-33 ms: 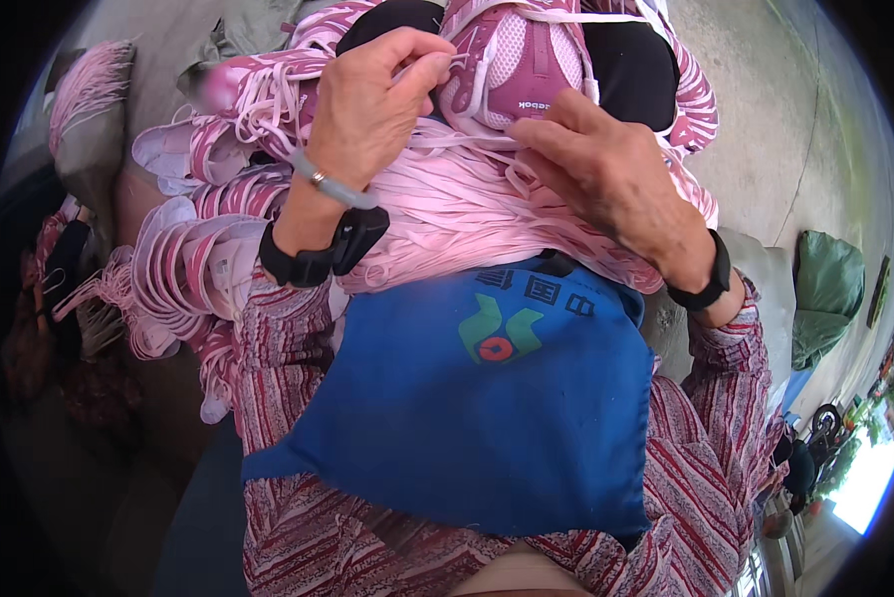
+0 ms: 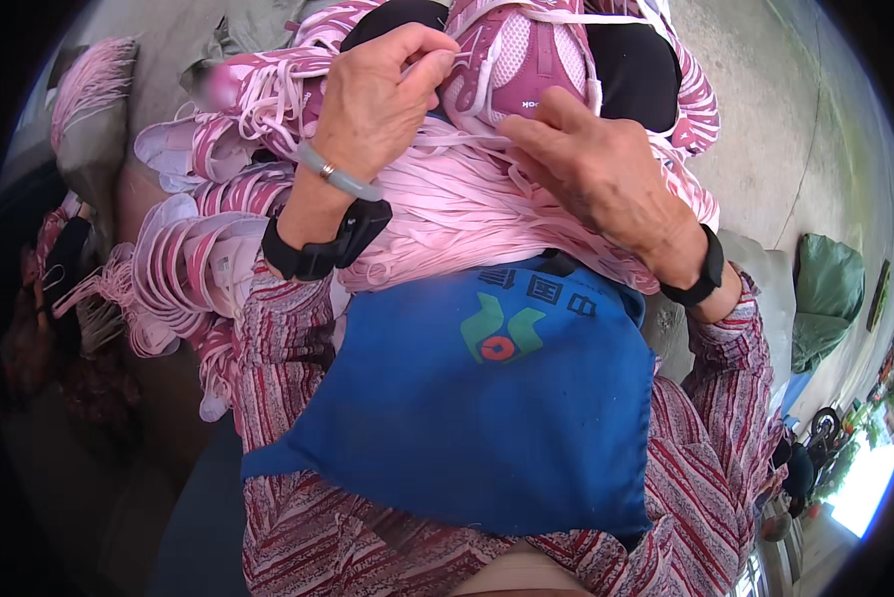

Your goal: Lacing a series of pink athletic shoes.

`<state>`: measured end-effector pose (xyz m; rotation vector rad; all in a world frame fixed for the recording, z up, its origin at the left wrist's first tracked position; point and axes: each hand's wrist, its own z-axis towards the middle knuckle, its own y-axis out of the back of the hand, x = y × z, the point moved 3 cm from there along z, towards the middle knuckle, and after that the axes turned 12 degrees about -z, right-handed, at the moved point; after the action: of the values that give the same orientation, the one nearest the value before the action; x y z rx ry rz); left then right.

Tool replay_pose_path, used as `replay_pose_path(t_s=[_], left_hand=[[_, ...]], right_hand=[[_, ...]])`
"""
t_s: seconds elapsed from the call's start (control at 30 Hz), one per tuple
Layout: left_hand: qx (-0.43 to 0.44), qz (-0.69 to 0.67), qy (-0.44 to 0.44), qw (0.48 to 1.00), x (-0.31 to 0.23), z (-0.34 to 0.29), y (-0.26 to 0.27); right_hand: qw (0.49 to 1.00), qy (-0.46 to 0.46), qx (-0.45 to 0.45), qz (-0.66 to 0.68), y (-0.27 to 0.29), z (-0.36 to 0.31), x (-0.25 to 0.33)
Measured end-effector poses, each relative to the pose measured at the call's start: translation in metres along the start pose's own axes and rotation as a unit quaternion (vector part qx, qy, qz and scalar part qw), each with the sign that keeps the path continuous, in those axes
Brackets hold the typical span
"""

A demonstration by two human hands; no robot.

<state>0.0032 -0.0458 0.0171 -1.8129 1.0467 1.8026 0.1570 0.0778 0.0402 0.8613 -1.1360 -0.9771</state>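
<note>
A pink and white mesh sneaker upper [image 2: 512, 60] lies at the top middle, with pale laces on it. Beside its left edge, my left hand [image 2: 382, 99] pinches a thin whitish shoelace [image 2: 459, 62] between thumb and forefinger. My right hand [image 2: 601, 179] is closed at the shoe's near right end, its fingers curled under. What those fingers hold is hidden. Below both hands spreads a thick bundle of pale pink laces [image 2: 457, 204] across my lap.
Several stacked pink and white shoe uppers [image 2: 203, 254] lie at the left. My blue apron [image 2: 477, 428] covers my front. A black rounded patch [image 2: 631, 75] shows right of the shoe. A green cloth-covered object [image 2: 827, 298] stands at the right, and pink fringe [image 2: 94, 80] hangs far left.
My right hand has shifted slightly left, covering a little more of the shoe's near end. My left hand keeps its pinch almost in place.
</note>
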Motion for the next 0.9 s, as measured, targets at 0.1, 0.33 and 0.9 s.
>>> replay_pose_path(t_s=[0.1, 0.33, 0.9], left_hand=[[0.007, 0.065, -0.045, 0.997, -0.002, 0.007, 0.000], [0.053, 0.073, -0.093, 0.992, -0.005, 0.021, 0.002], [0.028, 0.195, -0.152, 0.969, -0.047, 0.041, -0.011]], right_hand=[[0.992, 0.051, 0.042, -0.110, -0.022, 0.016, 0.011], [0.994, 0.057, 0.049, -0.082, -0.013, 0.021, 0.005], [0.975, -0.212, 0.029, -0.068, 0.055, -0.024, -0.106]])
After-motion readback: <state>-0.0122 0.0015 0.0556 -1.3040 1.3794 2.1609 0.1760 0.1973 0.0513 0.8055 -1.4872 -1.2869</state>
